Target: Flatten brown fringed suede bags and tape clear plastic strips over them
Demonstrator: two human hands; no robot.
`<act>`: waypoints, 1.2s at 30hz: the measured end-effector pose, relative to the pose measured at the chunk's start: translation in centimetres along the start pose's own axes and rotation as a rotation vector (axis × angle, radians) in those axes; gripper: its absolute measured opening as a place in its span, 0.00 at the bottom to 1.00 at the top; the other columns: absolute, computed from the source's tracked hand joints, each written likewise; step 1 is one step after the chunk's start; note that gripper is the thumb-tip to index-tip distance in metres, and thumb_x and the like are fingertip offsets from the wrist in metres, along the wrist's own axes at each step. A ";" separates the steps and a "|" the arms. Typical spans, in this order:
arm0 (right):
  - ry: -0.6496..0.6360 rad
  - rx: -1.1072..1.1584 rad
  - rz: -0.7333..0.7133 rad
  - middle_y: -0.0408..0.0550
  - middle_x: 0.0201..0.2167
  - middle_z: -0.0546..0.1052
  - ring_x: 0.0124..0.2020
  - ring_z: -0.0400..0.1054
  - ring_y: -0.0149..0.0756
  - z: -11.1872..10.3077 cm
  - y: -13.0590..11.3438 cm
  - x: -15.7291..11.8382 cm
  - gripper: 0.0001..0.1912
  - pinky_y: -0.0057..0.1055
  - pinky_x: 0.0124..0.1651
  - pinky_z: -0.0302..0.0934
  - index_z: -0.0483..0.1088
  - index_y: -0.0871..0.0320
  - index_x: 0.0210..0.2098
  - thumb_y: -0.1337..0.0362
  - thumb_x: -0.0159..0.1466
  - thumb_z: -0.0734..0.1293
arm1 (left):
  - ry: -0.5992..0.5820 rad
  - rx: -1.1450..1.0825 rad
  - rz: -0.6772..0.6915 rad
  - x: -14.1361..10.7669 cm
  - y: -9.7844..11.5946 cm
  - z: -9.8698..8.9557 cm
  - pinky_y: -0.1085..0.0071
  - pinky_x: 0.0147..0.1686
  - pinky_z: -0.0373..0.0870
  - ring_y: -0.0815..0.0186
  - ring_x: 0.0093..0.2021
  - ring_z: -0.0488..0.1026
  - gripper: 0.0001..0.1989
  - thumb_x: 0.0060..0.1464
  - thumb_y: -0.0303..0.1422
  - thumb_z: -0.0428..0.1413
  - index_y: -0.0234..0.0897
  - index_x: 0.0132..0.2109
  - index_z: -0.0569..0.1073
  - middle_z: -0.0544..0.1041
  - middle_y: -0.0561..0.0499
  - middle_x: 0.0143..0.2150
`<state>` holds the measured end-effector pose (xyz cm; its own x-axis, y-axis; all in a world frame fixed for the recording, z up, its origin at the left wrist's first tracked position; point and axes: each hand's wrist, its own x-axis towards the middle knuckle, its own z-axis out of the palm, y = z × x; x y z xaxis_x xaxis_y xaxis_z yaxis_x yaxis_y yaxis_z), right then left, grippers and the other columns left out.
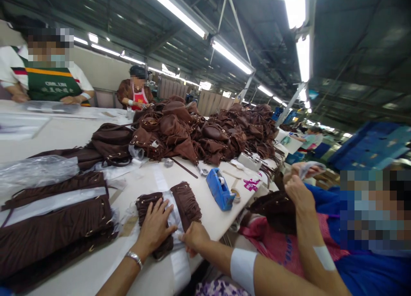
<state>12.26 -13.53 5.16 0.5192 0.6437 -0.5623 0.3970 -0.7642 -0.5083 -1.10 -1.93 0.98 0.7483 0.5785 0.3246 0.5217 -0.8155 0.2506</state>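
Observation:
A small brown fringed suede bag (188, 204) lies on the table in front of me, with a white strip (174, 214) of paper or plastic wrapped across its middle. My left hand (156, 223), a metal bracelet at its wrist, rests flat on the bag's left part with fingers spread. At the bag's near right edge, my right hand (194, 238) is closed, thumb and fingers pinching the white strip's lower end. The underside of that grip is hidden. A white band circles my right forearm.
A blue tape dispenser (220, 189) stands right of the bag. Brown fringed bags (180, 129) are heaped behind. A larger fringed bag (58, 219) and clear plastic (38, 174) lie left. One co-worker (302, 193) sits close at right, hands raised; others stand across the table.

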 end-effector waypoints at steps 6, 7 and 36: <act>-0.189 -0.072 -0.042 0.42 0.11 0.69 0.12 0.62 0.33 -2.1 1.5 -3.2 0.13 0.29 0.20 0.60 0.68 0.56 0.18 0.63 0.55 0.73 | -0.008 0.020 0.020 -0.2 -0.3 0.1 0.42 0.67 0.47 0.48 0.71 0.51 0.32 0.54 0.47 0.57 0.45 0.64 0.63 0.60 0.45 0.70; -0.142 -0.115 -0.165 0.42 0.15 0.72 0.15 0.66 0.35 -2.9 1.4 -3.5 0.09 0.29 0.24 0.61 0.70 0.55 0.23 0.63 0.56 0.72 | -0.005 0.025 0.025 -0.2 -0.4 0.2 0.42 0.67 0.47 0.48 0.71 0.50 0.33 0.55 0.47 0.57 0.45 0.65 0.63 0.59 0.45 0.71; -0.191 -0.817 -1.072 0.58 0.44 0.80 0.47 0.74 0.50 -8.0 -14.0 15.5 0.25 0.39 0.49 0.64 0.78 0.57 0.45 0.43 0.64 0.64 | 0.364 0.296 -0.489 -8.1 5.4 1.7 0.52 0.54 0.72 0.52 0.60 0.69 0.41 0.58 0.46 0.52 0.44 0.72 0.43 0.69 0.43 0.63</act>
<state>20.78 6.82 8.79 -0.4107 0.8758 -0.2537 0.9013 0.3478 -0.2582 -3.61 -11.09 -1.85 0.2395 0.8091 0.5367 0.8942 -0.3991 0.2027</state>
